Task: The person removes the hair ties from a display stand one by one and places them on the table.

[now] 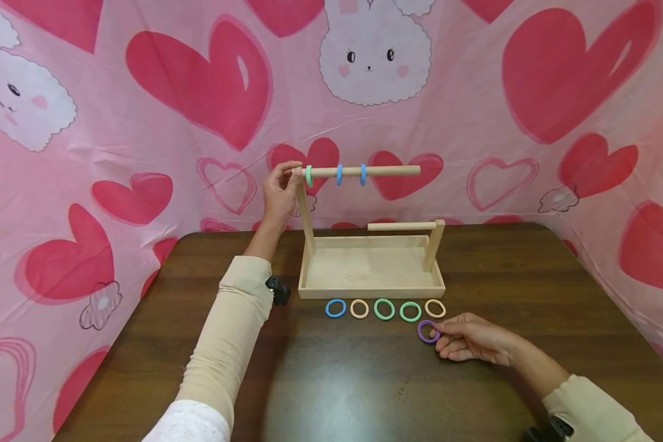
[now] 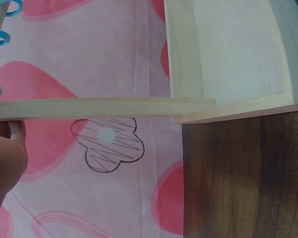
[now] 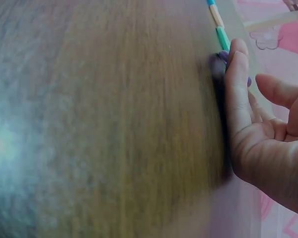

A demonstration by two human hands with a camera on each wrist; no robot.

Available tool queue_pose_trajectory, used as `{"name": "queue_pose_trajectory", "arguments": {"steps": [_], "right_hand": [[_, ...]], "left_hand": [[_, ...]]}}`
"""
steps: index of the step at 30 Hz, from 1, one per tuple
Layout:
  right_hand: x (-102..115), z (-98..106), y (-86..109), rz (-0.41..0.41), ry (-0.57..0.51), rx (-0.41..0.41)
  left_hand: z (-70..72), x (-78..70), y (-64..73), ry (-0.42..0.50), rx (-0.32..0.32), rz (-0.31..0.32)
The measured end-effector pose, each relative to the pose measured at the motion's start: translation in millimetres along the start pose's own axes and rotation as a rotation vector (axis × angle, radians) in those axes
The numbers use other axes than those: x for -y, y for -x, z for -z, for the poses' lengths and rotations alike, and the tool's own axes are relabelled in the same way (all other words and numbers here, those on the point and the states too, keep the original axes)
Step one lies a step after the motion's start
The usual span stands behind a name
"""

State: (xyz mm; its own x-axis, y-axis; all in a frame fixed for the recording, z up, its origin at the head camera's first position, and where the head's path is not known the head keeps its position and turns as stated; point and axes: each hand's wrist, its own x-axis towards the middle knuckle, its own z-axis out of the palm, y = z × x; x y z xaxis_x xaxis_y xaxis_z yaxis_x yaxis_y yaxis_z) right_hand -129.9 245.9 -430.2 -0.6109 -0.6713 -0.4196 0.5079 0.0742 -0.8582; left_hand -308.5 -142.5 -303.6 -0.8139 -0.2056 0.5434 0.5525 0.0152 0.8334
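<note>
My left hand grips the top of the tall left post of a wooden stand. Beside its fingers, a green ring and two blue rings, one at the middle and one further right, hang on the upper dowel. In front of the stand, my right hand pinches the right edge of a purple ring close over the table. The right wrist view shows the purple ring at the fingertips, partly hidden behind them.
A row of loose rings lies along the tray's front edge: blue, cream, two green and another cream. The stand's shallow tray carries a shorter right post with a lower dowel. Behind the brown table hangs a pink printed cloth.
</note>
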Motion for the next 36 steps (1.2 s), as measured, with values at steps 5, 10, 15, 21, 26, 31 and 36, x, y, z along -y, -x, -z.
{"name": "queue_pose_trajectory", "arguments": {"steps": [5,10,15,21,26,31,36], "right_hand": [[0.5,-1.8,5.1,0.004,0.070,-0.080],[3.1,-1.4,11.3,0.027,0.155,-0.119],[6.1,0.7,14.7,0.052,0.194,-0.089],[7.6,3.9,17.6,0.059,0.192,-0.076],[8.9,5.3,19.6,0.072,0.190,-0.066],[14.6,5.6,20.4,0.111,0.219,-0.073],[23.9,3.3,21.2,0.154,0.237,-0.063]], "left_hand": [[0.1,-0.9,0.2,-0.001,0.001,0.001],[0.8,-2.1,0.0,-0.010,-0.001,0.003],[1.1,-1.9,-0.2,-0.016,-0.007,0.008],[0.6,-3.2,0.4,-0.031,-0.003,0.011],[-0.4,-3.8,0.5,-0.046,0.006,0.011],[-1.1,-4.8,0.5,-0.046,0.015,0.010],[-2.2,-5.3,0.6,-0.041,0.017,0.009]]}}
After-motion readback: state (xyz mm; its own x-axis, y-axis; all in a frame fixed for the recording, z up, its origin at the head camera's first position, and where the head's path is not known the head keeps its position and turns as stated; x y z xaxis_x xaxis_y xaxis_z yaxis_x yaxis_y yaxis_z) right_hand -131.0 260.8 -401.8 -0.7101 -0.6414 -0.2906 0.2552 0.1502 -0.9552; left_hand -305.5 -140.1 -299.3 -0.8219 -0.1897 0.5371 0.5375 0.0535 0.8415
